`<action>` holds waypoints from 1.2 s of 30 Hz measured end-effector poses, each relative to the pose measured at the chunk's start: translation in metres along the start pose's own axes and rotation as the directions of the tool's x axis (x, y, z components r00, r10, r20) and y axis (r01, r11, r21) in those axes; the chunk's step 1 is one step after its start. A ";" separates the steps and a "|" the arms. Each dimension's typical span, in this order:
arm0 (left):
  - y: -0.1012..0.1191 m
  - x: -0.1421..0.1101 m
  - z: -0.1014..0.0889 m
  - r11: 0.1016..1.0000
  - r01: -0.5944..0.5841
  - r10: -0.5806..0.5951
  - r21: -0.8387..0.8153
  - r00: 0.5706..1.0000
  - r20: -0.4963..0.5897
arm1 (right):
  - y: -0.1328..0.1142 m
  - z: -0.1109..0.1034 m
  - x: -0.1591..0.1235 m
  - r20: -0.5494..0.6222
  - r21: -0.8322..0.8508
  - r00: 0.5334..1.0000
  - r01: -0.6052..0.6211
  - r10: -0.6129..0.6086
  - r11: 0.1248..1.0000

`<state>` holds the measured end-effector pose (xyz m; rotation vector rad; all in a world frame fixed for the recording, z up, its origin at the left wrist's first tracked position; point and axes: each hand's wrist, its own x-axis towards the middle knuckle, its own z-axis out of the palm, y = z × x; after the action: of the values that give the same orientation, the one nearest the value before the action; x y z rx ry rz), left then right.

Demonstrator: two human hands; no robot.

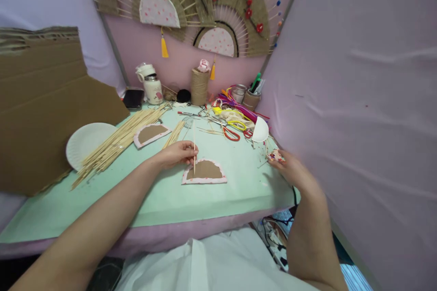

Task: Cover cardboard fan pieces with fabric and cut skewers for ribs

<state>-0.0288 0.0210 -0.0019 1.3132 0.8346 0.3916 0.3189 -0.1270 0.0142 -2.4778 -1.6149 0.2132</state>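
My left hand (179, 153) pinches a thin bamboo stick (194, 141) upright, its lower end over a half-round cardboard piece (205, 170). That piece lies flat, cardboard side up, with a pink-dotted white border folded around its edge. At the table's right edge, my right hand (290, 168) has its fingers closed around a small floral-patterned thing (275, 156); its kind is partly hidden by the fingers. A second half-round cardboard piece (150, 134) with the same border lies to the left, beside a small bunch of sticks (175, 134).
A large bundle of bamboo sticks (119, 143) overlaps a white paper plate (73, 148) near a big cardboard sheet (51, 113). Scissors (231, 134), a white half disc (261, 130), a twine roll (199, 86) and a bottle (153, 88) stand or lie farther back. Decorated fans (235, 13) hang behind.
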 end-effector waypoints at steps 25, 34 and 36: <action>-0.012 0.009 0.001 0.992 -0.002 -0.004 0.124 0.999 0.044 | -0.003 -0.010 -0.012 0.048 0.430 0.997 -0.074 0.059 0.900; -0.017 0.012 0.000 0.994 -0.010 0.004 0.111 0.999 0.054 | -0.092 0.011 -0.028 0.361 0.847 0.902 -0.210 -0.239 0.488; -0.017 0.012 0.001 0.995 -0.007 0.003 0.104 0.999 0.046 | -0.107 0.010 -0.031 0.397 0.834 0.870 -0.209 -0.292 0.510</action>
<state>-0.0233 0.0244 -0.0213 1.4156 0.8222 0.3243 0.2089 -0.1120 0.0294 -1.5981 -1.1887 1.3904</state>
